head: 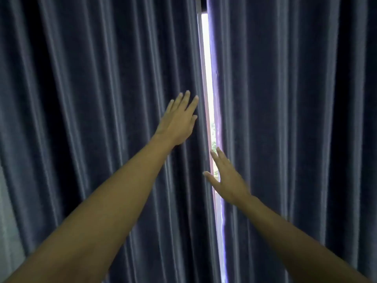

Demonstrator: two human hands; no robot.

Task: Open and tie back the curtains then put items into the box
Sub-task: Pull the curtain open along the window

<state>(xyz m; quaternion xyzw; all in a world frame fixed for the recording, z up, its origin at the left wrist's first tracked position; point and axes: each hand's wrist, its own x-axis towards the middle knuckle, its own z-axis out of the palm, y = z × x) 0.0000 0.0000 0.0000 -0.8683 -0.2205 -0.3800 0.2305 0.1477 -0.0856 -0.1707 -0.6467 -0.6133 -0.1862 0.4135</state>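
Two bare forearms reach forward from the bottom corners toward the middle. The right hand [226, 176] is the lower and nearer one; its fingers are straight and spread, holding nothing, and its fingertips sit at the inner edge of the right curtain [285, 119], partly across the bright gap. The left hand [179, 117] is higher up, fingers straight and close together, also holding nothing, lying flat against the folds at the inner edge of the left curtain [91, 99]. Both curtains are dark blue, hang in deep vertical folds and fill nearly the whole view. Between them runs a narrow slit of daylight [208, 68], with a bit of green foliage showing through it lower down. The curtains are almost fully drawn, not tied.
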